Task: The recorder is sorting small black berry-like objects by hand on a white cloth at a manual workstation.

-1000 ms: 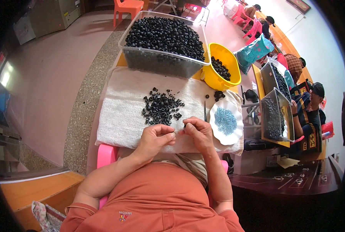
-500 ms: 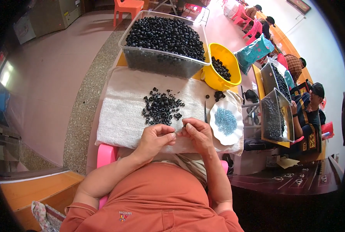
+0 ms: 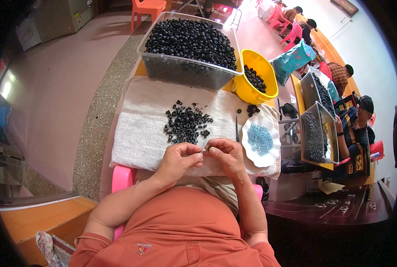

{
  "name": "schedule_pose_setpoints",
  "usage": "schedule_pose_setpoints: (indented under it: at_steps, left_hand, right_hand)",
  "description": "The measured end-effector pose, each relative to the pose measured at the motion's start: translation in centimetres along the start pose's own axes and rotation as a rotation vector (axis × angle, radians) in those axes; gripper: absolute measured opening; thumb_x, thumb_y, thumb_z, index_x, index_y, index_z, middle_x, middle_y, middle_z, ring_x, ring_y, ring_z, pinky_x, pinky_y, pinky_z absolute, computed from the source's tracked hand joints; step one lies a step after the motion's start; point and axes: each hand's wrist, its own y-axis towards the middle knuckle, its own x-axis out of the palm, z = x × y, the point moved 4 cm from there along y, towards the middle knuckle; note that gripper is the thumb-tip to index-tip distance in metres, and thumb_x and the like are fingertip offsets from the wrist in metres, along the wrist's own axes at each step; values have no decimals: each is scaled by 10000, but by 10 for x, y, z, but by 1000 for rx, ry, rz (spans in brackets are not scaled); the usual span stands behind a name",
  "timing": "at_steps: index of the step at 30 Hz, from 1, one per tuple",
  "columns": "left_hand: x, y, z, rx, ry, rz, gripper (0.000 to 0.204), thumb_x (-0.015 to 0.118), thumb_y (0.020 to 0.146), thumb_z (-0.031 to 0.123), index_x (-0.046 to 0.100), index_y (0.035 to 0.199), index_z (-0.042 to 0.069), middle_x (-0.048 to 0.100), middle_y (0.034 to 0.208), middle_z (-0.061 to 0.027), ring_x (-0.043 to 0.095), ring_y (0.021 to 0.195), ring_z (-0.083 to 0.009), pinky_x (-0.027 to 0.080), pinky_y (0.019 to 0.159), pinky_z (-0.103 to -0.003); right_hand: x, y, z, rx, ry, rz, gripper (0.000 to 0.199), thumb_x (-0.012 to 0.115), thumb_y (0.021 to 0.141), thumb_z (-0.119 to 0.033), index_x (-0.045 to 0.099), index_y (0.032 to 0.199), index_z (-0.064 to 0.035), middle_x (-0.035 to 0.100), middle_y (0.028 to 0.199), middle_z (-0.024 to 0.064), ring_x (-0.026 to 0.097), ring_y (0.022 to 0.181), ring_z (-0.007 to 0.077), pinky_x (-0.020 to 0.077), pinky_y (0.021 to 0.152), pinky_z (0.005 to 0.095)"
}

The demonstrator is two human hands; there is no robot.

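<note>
Both hands meet just above the near edge of a white towel (image 3: 136,124). My left hand (image 3: 179,160) is closed in a pinch, thumb against forefinger. My right hand (image 3: 227,156) pinches close beside it, its fingertips almost touching the left ones. Whatever lies between the fingertips is too small to make out. Beyond my hands is a loose heap of small black ring-like parts (image 3: 187,123). To the right stands a scalloped white plate (image 3: 275,150) holding clear blue beads (image 3: 260,139). A slim dark tool (image 3: 237,129) lies left of the plate.
A clear plastic bin (image 3: 180,71) full of black parts stands at the back, with a yellow bucket (image 3: 247,91) of black parts beside it. Several black parts (image 3: 253,110) lie behind the plate. A co-worker (image 3: 356,129) sits at the right near more bins (image 3: 314,138).
My right hand has drawn its fingertips slightly down and left toward the left hand. The dark bit seen at its fingertips no longer shows. My left hand has stayed put.
</note>
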Motion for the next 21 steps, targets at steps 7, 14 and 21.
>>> schedule_pose_setpoints:
  at_steps: [7, 14, 21]
  left_hand:
    - [0, 1, -1, 1, 7, -10, 152, 656, 907, 38, 635, 1048, -15, 671, 906, -70, 651, 785, -123, 564, 721, -253]
    - [-1, 1, -1, 3, 17, -3, 155, 653, 908, 37, 632, 1051, -18, 670, 925, -73, 650, 797, -124, 568, 728, -257]
    - [-2, 2, -1, 21, 52, -22, 161, 651, 907, 35, 627, 1057, -21, 668, 935, -71, 653, 793, -123, 568, 720, -256]
  right_hand:
    - [-3, 1, 2, -30, -20, 12, 123, 680, 876, 2, 670, 990, 48, 647, 1002, 100, 644, 921, 174, 576, 847, 327]
    - [-1, 1, -3, -105, -56, -32, 97, 677, 851, 48, 654, 945, 43, 623, 966, 88, 613, 888, 151, 575, 807, 312]
    - [-1, 1, 0, -92, -47, -63, 79, 692, 842, 41, 637, 900, 37, 631, 938, 86, 620, 836, 146, 553, 742, 288]
